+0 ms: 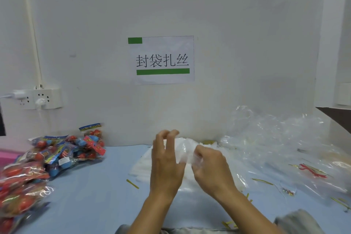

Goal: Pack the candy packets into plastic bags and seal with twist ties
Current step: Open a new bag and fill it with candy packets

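Observation:
A clear plastic bag [183,150] is raised above the pale blue table [91,199] between both hands. My left hand [166,163] pinches its upper left edge with the fingertips. My right hand [210,167] grips the bag's right side with curled fingers. Under the hands lies a flat stack of plastic bags [143,167]. A heap of red and blue candy packets [57,154] covers the left of the table. A gold twist tie [132,183] lies left of my left wrist, and another twist tie [263,181] lies to the right.
Crumpled clear plastic bags [284,144] pile up at the right. A white wall with a paper sign [162,60] stands right behind the table. A power strip [36,99] hangs on the wall at the left. More twist ties [341,202] lie near the right edge.

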`<state>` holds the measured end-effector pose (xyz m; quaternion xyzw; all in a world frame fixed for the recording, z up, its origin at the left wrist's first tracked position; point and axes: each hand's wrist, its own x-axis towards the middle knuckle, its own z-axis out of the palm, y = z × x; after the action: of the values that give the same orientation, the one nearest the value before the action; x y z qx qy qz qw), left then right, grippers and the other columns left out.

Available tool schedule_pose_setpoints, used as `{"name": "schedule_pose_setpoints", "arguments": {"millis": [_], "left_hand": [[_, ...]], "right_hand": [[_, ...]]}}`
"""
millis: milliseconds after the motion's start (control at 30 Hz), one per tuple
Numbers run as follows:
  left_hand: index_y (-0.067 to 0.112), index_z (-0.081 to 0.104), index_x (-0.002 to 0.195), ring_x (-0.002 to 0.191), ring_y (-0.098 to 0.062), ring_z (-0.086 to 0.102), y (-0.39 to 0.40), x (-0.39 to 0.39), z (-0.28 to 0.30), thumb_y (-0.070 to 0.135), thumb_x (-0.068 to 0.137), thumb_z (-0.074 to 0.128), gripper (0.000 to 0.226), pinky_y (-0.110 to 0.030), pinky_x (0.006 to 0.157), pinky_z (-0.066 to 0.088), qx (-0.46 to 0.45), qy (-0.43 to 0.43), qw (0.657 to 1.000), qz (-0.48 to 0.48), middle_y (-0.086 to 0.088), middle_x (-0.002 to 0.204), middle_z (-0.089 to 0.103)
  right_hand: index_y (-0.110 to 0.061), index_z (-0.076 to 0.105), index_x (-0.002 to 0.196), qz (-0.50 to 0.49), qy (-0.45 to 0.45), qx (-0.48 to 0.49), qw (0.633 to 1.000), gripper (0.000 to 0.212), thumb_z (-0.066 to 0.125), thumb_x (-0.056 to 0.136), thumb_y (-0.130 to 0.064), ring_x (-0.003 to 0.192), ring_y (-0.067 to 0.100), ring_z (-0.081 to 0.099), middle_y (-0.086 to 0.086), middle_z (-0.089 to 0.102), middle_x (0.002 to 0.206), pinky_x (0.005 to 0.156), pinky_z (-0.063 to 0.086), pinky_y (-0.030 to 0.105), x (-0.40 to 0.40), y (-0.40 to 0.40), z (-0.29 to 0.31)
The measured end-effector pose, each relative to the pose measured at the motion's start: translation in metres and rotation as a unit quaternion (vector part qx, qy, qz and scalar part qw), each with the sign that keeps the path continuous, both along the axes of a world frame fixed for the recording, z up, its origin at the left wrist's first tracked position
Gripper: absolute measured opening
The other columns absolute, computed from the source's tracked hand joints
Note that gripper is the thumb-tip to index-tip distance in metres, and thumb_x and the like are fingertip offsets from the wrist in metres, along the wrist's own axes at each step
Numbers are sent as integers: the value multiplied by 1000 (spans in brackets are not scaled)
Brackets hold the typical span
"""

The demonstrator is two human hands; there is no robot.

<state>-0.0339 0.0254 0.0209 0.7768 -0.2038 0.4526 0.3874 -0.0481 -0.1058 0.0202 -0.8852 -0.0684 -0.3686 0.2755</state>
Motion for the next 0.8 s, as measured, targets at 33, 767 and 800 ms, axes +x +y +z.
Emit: {"name": "schedule_pose_setpoints", "arguments": {"millis": [33, 767, 800], "left_hand": [[30, 36, 132, 117, -9, 40, -2, 3, -2, 17, 73, 83, 76, -17, 96, 33, -22, 5, 999, 29, 13, 130, 35], [20, 55, 98, 64, -10, 54, 21, 23, -12, 16, 85, 69, 19, -22, 50, 34, -217, 307, 920, 108, 4, 81, 59], [21, 53, 96, 64, -8, 54, 24, 22, -10, 18, 85, 71, 21, -21, 49, 31, -235, 311, 913, 123, 4, 83, 59]], "right_hand": [[-18, 48, 68, -6, -15, 72, 997, 21, 58, 86, -12, 64, 21, 51, -3, 55, 65, 57, 44, 34, 2, -2, 0], [-20, 53, 82, -34, 67, 294, 953, 15, 65, 83, -11, 70, 30, 65, 5, 66, 76, 70, 55, 41, 9, -22, 2], [-21, 53, 85, -32, 68, 306, 949, 16, 65, 82, -10, 70, 29, 65, 5, 66, 79, 71, 55, 43, 7, -24, 3]]}}
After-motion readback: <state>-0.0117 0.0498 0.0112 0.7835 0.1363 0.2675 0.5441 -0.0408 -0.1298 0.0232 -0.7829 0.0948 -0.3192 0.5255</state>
